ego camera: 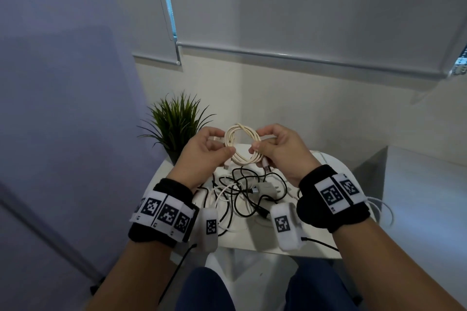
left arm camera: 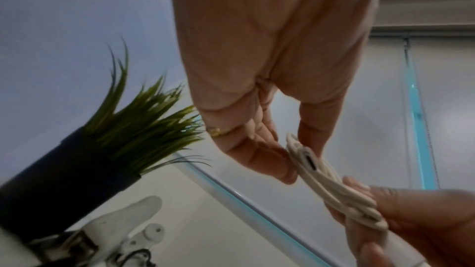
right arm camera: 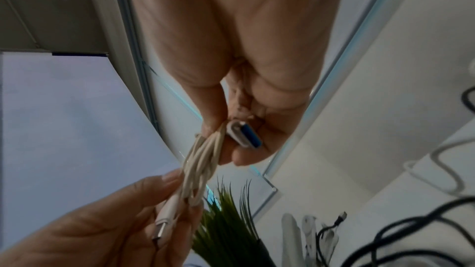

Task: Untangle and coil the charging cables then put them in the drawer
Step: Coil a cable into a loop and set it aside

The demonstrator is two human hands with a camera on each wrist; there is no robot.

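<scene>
The left hand (ego camera: 202, 149) and right hand (ego camera: 278, 149) each pinch one side of a cream charging cable (ego camera: 242, 144) wound into a loose coil, held up in the air above a small white table (ego camera: 338, 166) — its two plugs hanging at the bottom. Beneath, black and white cables (ego camera: 242, 192) lie tangled on the table, a potted plant (ego camera: 177, 121) at the back left.

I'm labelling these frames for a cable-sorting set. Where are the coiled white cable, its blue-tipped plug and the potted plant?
coiled white cable (ego camera: 242, 144): head view, left side of the loop.
blue-tipped plug (right arm camera: 246, 134): right wrist view, on its blue end.
potted plant (ego camera: 177, 121): head view, on the leaves.
</scene>
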